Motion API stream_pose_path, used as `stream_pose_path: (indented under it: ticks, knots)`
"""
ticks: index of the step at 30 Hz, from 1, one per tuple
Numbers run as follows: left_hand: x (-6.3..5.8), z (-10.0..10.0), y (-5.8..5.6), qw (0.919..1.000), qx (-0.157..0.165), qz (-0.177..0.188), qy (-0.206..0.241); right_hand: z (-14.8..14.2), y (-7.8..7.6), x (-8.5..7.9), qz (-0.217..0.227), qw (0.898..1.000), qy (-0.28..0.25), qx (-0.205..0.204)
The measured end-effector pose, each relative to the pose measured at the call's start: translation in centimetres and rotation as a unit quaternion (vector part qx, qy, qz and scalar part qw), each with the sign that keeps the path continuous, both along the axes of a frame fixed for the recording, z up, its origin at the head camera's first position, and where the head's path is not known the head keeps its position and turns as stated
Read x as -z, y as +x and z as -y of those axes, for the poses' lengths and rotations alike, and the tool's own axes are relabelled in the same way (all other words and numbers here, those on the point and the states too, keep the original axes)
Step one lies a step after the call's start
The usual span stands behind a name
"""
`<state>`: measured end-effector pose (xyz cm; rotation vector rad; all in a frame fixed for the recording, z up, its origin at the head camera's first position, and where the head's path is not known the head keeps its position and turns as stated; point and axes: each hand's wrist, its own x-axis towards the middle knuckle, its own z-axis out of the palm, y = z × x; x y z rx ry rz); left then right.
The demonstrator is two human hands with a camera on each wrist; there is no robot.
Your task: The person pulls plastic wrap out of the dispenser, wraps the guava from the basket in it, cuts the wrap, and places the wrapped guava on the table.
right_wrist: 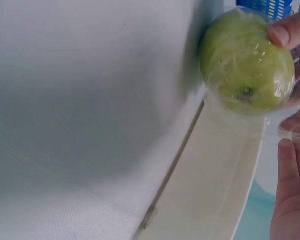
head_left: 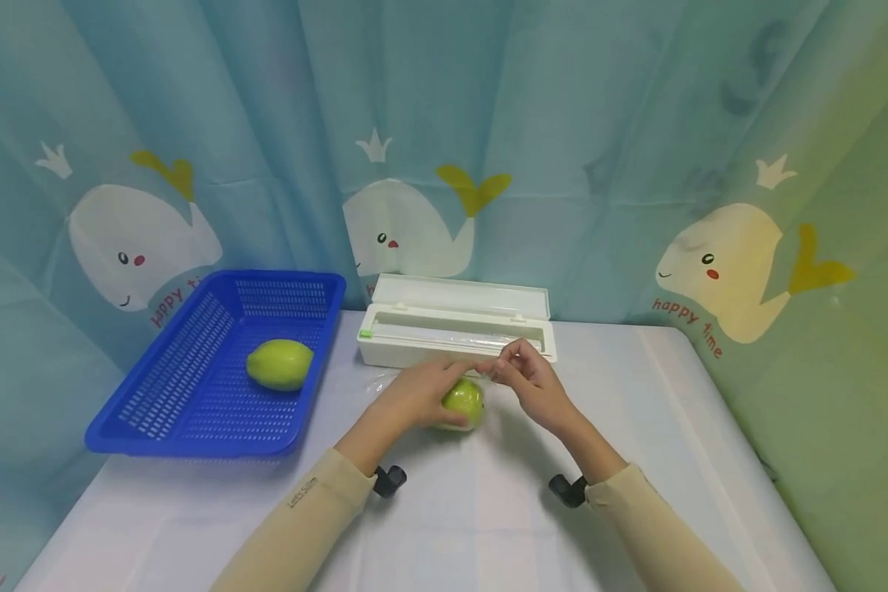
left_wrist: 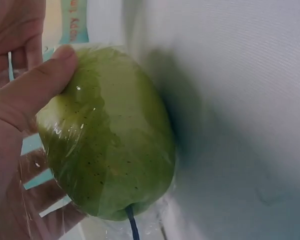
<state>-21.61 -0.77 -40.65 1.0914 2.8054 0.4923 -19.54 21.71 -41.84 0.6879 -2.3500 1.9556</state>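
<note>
A green pear (left_wrist: 110,135) with a dark stem is covered in clear plastic wrap (right_wrist: 240,45) and sits low at the table, just before a white box. My left hand (head_left: 418,396) holds it, thumb on the near side and fingers spread behind, seen through the film in the left wrist view. My right hand (head_left: 536,390) is beside the pear with bent fingers. Its thumb and fingertips pinch at the film's loose edge, close to the left fingertips. In the right wrist view, the pear's blossom end faces the camera.
The white plastic-wrap dispenser box (head_left: 392,355) stands with its lid raised, a roll inside and a green slider at its left. A blue basket (head_left: 129,423) at the left contains a yellow-green oval fruit (head_left: 279,365). A whale-print curtain (head_left: 562,99) hangs behind the white table (head_left: 481,526).
</note>
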Motion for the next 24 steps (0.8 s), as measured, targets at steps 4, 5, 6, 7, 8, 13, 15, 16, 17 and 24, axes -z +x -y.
stream_pose_path:
  ticks: [4,5,6,7,8,13,15,16,17,24]
  knots:
    - [0.5,0.5,-0.1,0.9996,0.006,-0.004,0.026,0.1,0.6,0.4,-0.025,0.999,0.029,-0.008]
    - [0.7,0.7,-0.2,0.9995,0.008,-0.005,0.031,0.1,0.7,0.5,-0.032,0.999,0.04,-0.01]
    - [0.9,0.8,-0.3,0.9993,0.009,-0.004,0.037,0.1,0.9,0.6,-0.037,0.998,0.048,-0.014]
    - [1.1,0.9,-0.4,0.9991,0.01,-0.003,0.041,0.1,1.1,0.7,-0.043,0.997,0.057,-0.017]
    - [1.2,1.0,-0.4,0.9988,0.008,0.001,0.048,0.0,1.2,0.8,-0.05,0.997,0.064,-0.02]
    - [2.0,1.7,-0.5,0.9968,-0.025,0.03,0.07,0.0,2.0,1.3,-0.098,0.99,0.095,-0.025]
    - [2.2,2.0,-0.5,0.9955,-0.037,0.039,0.078,0.0,2.2,1.5,-0.115,0.987,0.113,-0.026]
    - [2.3,2.1,-0.5,0.995,-0.039,0.042,0.082,0.1,2.3,1.6,-0.12,0.985,0.122,-0.026]
    - [2.4,2.1,-0.5,0.9947,-0.04,0.045,0.083,0.1,2.4,1.7,-0.128,0.983,0.132,-0.026]
    - [2.5,2.4,-0.3,0.993,-0.02,0.066,0.095,0.8,3.1,1.9,-0.201,0.949,0.242,-0.012]
